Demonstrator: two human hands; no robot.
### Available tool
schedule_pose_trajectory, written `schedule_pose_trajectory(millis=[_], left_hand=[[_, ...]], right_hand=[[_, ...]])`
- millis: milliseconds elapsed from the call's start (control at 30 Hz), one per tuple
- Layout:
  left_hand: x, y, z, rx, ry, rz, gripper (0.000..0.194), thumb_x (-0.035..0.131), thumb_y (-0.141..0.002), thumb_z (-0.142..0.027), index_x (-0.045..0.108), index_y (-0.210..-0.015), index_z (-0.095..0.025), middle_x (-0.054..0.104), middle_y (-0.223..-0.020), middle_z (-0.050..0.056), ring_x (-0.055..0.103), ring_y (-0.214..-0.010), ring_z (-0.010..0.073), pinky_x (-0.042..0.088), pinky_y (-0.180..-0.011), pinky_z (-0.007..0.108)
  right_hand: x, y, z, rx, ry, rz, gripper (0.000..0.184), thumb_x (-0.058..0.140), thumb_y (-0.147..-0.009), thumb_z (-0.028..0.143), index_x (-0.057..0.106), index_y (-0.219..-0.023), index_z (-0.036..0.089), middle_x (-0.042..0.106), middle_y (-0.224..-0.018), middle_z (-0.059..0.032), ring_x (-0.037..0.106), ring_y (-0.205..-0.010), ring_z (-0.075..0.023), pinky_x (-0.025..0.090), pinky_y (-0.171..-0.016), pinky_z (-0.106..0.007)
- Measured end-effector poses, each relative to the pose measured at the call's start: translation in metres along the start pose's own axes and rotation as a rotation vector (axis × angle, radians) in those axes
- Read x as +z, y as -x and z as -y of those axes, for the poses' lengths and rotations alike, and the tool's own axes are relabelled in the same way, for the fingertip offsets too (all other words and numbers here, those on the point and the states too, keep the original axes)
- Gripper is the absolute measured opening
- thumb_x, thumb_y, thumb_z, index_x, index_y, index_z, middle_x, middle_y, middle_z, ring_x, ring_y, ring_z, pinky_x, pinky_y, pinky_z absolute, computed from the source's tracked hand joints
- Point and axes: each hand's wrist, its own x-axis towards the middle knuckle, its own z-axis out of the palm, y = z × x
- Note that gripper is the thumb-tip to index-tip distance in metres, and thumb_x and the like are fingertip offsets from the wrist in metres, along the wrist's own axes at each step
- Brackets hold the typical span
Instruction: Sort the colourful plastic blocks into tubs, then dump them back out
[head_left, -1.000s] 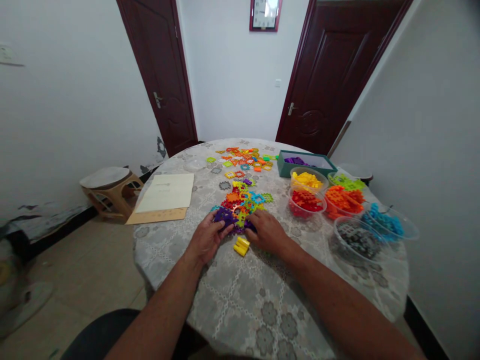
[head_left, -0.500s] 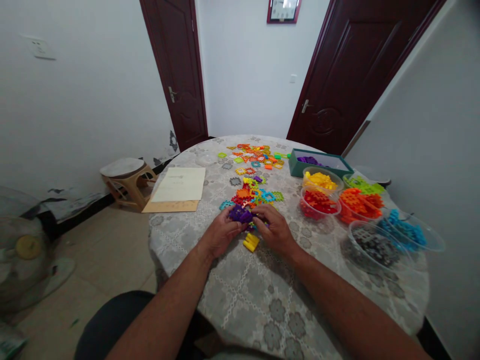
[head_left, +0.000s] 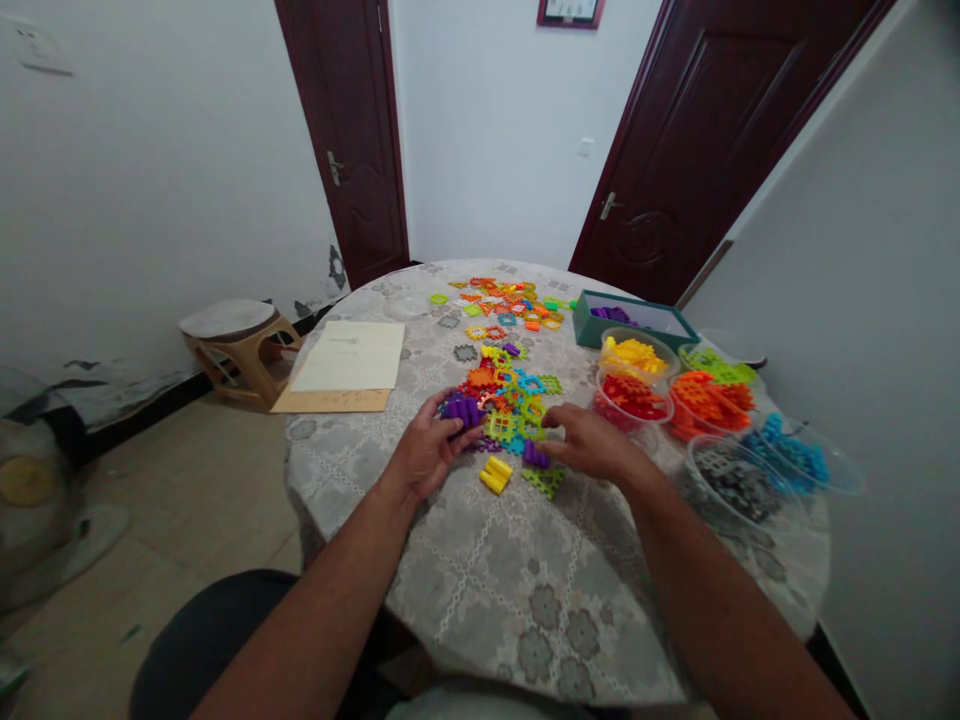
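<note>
1. Left on the table (head_left: 457, 580): paper sheet (head_left: 349, 355) over an envelope (head_left: 334, 402).
2. Beyond the table's left edge, on the floor: stool (head_left: 229, 320).
3. In the middle: interlocking pieces (head_left: 500, 398); behind them, scattered pieces (head_left: 506, 303).
4. At right: plastic tubs (head_left: 628, 415) with more pieces inside; behind these, open box (head_left: 600, 333), also with pieces inside.
5. Behind the table: left door (head_left: 360, 150), right door (head_left: 675, 150); between, on the wall: clock (head_left: 570, 13).

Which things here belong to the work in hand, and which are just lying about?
In use:
- purple pieces in left hand
- purple block by right hand
- coloured pieces between them
- probably tubs, green box

Apparently just lying about:
- paper
- brown sheet
- stool
- clock
</note>
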Motion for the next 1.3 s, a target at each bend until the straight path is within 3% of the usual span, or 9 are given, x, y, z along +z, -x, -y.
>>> schedule_pose_trajectory(millis=[167, 333, 467, 633, 867, 1133, 1200, 1300], left_hand=[[-0.002, -0.001, 0.001, -0.005, 0.036, -0.023, 0.059, 0.073, -0.079, -0.006, 0.058, -0.134, -0.019, 0.071, -0.125, 0.012, 0.075, -0.110, 0.0227, 0.063, -0.100, 0.040], [-0.003, -0.001, 0.002, -0.007, 0.052, -0.046, 0.055, 0.074, -0.077, -0.006, 0.060, -0.128, -0.021, 0.072, -0.120, 0.009, 0.073, -0.112, 0.0224, 0.061, -0.105, 0.043], [-0.002, 0.000, 0.001, -0.028, 0.069, -0.035, 0.059, 0.072, -0.074, -0.004, 0.060, -0.129, -0.021, 0.072, -0.122, 0.009, 0.071, -0.115, 0.0221, 0.057, -0.111, 0.045], [-0.003, 0.000, 0.004, -0.018, 0.070, 0.034, 0.075, 0.063, -0.063, 0.002, 0.059, -0.134, -0.022, 0.070, -0.132, 0.010, 0.068, -0.123, 0.0236, 0.053, -0.116, 0.046], [-0.003, 0.002, 0.011, -0.030, -0.022, 0.186, 0.085, 0.062, -0.063, 0.001, 0.056, -0.144, -0.024, 0.068, -0.138, 0.011, 0.067, -0.124, 0.0238, 0.049, -0.115, 0.042], [-0.008, 0.004, 0.015, 0.008, -0.219, 0.235, 0.080, 0.069, -0.067, -0.002, 0.062, -0.142, -0.027, 0.068, -0.141, 0.012, 0.062, -0.132, 0.0307, 0.047, -0.114, 0.044], [-0.008, 0.004, 0.012, 0.017, -0.258, 0.244, 0.078, 0.072, -0.070, -0.006, 0.060, -0.144, -0.028, 0.067, -0.143, 0.011, 0.062, -0.133, 0.0303, 0.047, -0.114, 0.044], [-0.008, 0.005, 0.007, 0.037, -0.353, 0.245, 0.072, 0.077, -0.075, -0.012, 0.060, -0.143, -0.029, 0.066, -0.144, 0.010, 0.062, -0.132, 0.0296, 0.046, -0.115, 0.043]], right_hand=[[0.012, 0.002, 0.004, 0.029, 0.069, 0.144, 0.032, 0.084, -0.081, 0.036, 0.071, -0.107, 0.023, 0.076, -0.101, -0.0083, 0.069, -0.083, -0.0237, 0.044, -0.068, -0.029], [0.018, -0.002, 0.006, 0.006, 0.021, 0.159, 0.020, 0.075, -0.084, 0.025, 0.069, -0.103, 0.022, 0.075, -0.091, -0.0047, 0.066, -0.078, -0.0202, 0.040, -0.066, -0.027], [0.010, -0.006, 0.004, 0.003, -0.059, 0.154, 0.008, 0.067, -0.092, 0.028, 0.067, -0.094, 0.021, 0.070, -0.083, -0.0022, 0.062, -0.073, -0.0181, 0.038, -0.064, -0.027], [0.015, -0.011, 0.017, -0.017, -0.330, -0.007, 0.025, 0.058, -0.100, 0.043, 0.069, -0.098, 0.021, 0.068, -0.083, 0.0001, 0.061, -0.076, -0.0174, 0.043, -0.067, -0.027], [0.054, -0.007, 0.055, -0.050, -0.732, -0.090, 0.024, 0.065, -0.096, 0.038, 0.069, -0.113, 0.022, 0.073, -0.093, -0.0012, 0.067, -0.082, -0.0182, 0.053, -0.075, -0.030], [0.065, -0.008, 0.064, -0.023, -0.556, -0.211, 0.014, 0.070, -0.091, 0.031, 0.066, -0.101, 0.023, 0.063, -0.079, 0.0016, 0.059, -0.070, -0.0170, 0.048, -0.066, -0.029], [0.065, -0.008, 0.064, -0.060, -0.469, -0.323, 0.018, 0.074, -0.087, 0.028, 0.067, -0.103, 0.023, 0.065, -0.091, -0.0023, 0.061, -0.078, -0.0192, 0.052, -0.073, -0.033], [0.068, -0.008, 0.065, -0.112, -0.421, -0.420, 0.044, 0.075, -0.085, 0.023, 0.064, -0.128, 0.026, 0.065, -0.125, -0.0106, 0.065, -0.107, -0.0255, 0.057, -0.089, -0.040]])
